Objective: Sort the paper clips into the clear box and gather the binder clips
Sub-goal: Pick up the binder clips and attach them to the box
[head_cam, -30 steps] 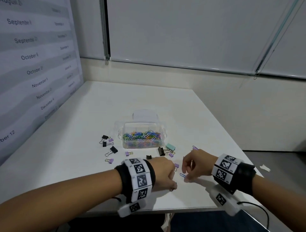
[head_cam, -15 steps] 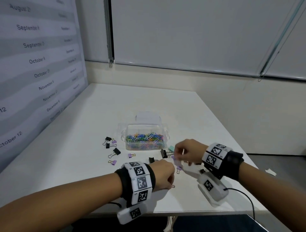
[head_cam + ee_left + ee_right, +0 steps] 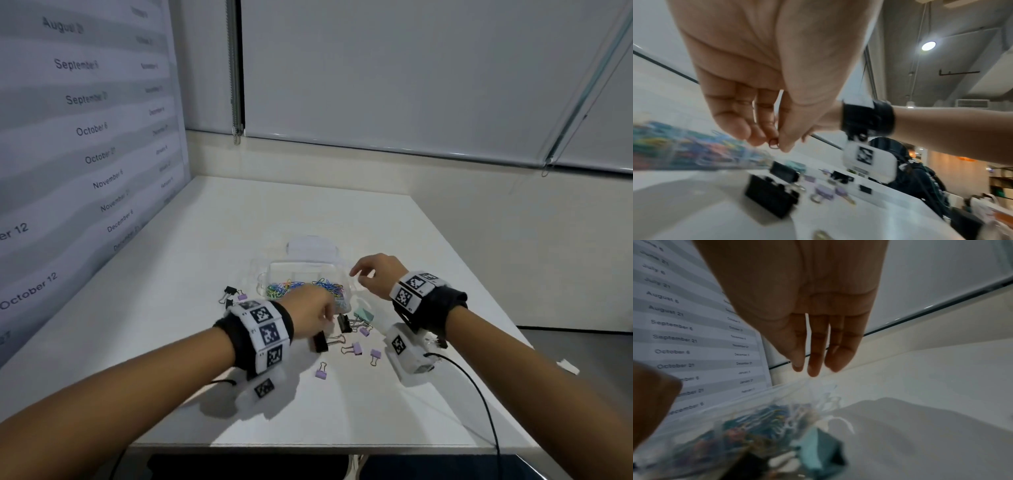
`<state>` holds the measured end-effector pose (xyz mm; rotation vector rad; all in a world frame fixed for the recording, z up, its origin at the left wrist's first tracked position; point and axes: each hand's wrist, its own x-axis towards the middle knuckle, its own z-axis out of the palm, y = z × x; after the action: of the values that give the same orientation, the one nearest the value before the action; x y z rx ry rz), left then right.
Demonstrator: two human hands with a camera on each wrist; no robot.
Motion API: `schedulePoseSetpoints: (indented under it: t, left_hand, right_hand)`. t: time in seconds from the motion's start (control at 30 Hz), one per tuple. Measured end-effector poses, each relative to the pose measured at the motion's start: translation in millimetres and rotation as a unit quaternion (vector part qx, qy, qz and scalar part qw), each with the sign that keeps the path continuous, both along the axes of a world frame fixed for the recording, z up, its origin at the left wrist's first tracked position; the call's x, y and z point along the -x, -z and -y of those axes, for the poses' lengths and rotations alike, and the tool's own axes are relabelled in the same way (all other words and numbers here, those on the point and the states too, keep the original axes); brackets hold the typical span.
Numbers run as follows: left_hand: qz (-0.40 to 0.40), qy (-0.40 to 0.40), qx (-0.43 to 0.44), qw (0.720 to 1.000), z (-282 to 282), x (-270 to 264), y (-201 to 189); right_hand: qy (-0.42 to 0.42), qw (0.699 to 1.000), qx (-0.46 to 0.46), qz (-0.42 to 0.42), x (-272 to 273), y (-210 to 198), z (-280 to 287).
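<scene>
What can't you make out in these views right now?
- Left hand: pinches a small wire loop; the rest is hidden by fingers, so paper clip or not is unclear.
- Clear box: contents smeared by motion blur in both wrist views.
- Left fingertips: hidden behind the hand in the head view.
- Clips left of the box: partly hidden by the left wrist.

Clear box [image 3: 270, 274] holds colourful paper clips [image 3: 291, 285]; binder clips [image 3: 356, 347] scattered nearby
</scene>
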<state>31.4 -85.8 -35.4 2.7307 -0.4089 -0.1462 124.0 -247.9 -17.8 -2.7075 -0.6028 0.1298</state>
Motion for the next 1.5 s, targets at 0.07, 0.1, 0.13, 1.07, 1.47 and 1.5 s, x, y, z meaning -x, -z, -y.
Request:
schedulePoseSetpoints:
  t: [0.07,0.1,0.13,1.07,1.47,1.5]
  left_hand:
    - [0.019,-0.036,0.010,0.999,-11.5,-10.3,-4.4]
    - [0.028,-0.048,0.005,0.998,-16.0,-14.6,-5.5]
    - [0.035,-0.060,0.004,0.998,-20.3,-18.2,-6.2]
    - [-0.063,-0.241,0.024,0.968,-73.2,-29.1,4.8]
    - [-0.044,-0.218,-0.044,0.974,-116.3,-35.6,-0.5]
    - [-0.066,-0.216,-0.079,0.971,-121.6,-31.3,1.8]
  right_hand:
    - [0.043,0.998,0.045,-0.006,-3.1,3.4,25.3]
    - [0.066,0.995,0.070,-0.020,-4.4,5.1,38.6]
    - [0.087,0.991,0.094,-0.035,-4.6,6.4,51.6]
    - [-0.105,0.981,0.086,-0.139,53.0,21.9,2.6]
    - [-0.041,0.979,0.135,-0.146,34.8,10.7,64.9]
    - [-0.047,0.975,0.142,-0.164,36.3,10.7,70.0]
